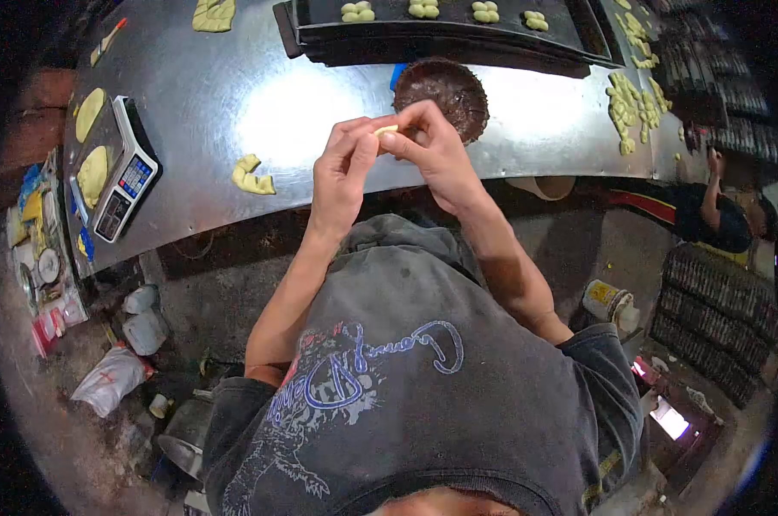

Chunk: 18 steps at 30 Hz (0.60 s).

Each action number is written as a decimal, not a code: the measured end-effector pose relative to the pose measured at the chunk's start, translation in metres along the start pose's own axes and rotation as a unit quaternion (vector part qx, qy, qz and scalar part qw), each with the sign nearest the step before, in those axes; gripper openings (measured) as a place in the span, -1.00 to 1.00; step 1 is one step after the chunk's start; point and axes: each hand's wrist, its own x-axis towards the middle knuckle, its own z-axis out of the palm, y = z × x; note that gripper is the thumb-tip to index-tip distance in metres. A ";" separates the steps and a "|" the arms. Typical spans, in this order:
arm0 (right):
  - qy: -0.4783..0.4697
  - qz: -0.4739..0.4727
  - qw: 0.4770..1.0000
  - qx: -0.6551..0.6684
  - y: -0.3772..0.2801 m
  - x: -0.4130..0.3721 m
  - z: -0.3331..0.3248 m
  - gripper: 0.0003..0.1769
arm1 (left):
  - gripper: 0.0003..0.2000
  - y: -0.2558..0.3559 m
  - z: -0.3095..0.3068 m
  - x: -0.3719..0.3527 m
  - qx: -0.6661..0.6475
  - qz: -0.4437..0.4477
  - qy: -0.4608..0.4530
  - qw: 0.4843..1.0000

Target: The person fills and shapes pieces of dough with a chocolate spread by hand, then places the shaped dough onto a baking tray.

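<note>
Dough (389, 131), a small pale piece, is between the fingertips of both hands, above the near edge of the metal table (196, 103); the left hand (344, 163) and the right hand (436, 148) both grip it, thumbs and fingers closed on it; just beyond the right hand sits a brown bowl (482, 105); a curved dough strip (254, 178) lies to the left, nearer the scale (129, 181); a dark tray (453, 12) bearing dough balls (423, 9) stands farther back.
</note>
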 end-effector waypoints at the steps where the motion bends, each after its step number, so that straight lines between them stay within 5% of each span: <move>1: 0.008 0.037 0.994 0.100 -0.001 0.001 -0.006 -0.76 | -0.69 -0.002 0.008 0.000 0.016 0.014 -0.009 1.000; 6: 0.027 -0.011 0.998 0.056 0.005 -0.003 -0.030 -0.80 | -0.62 -0.007 0.055 -0.003 0.046 -0.019 0.041 0.998; 11: 0.004 -0.281 0.927 -0.247 -0.001 -0.013 -0.037 -0.78 | -0.68 -0.015 0.064 -0.007 -0.088 -0.071 0.136 0.984; 13: -0.013 -0.361 0.872 -0.330 -0.001 -0.011 -0.039 -0.82 | -0.52 -0.010 0.064 -0.010 -0.028 -0.058 0.138 0.988; 14: -0.018 -0.381 0.839 -0.388 -0.005 -0.010 -0.041 -0.90 | -0.47 -0.012 0.062 -0.013 -0.030 -0.066 0.136 0.988; 18: -0.079 -0.302 0.859 -0.405 -0.012 0.011 -0.020 -0.74 | -0.26 0.004 0.046 -0.013 0.008 -0.083 0.121 0.989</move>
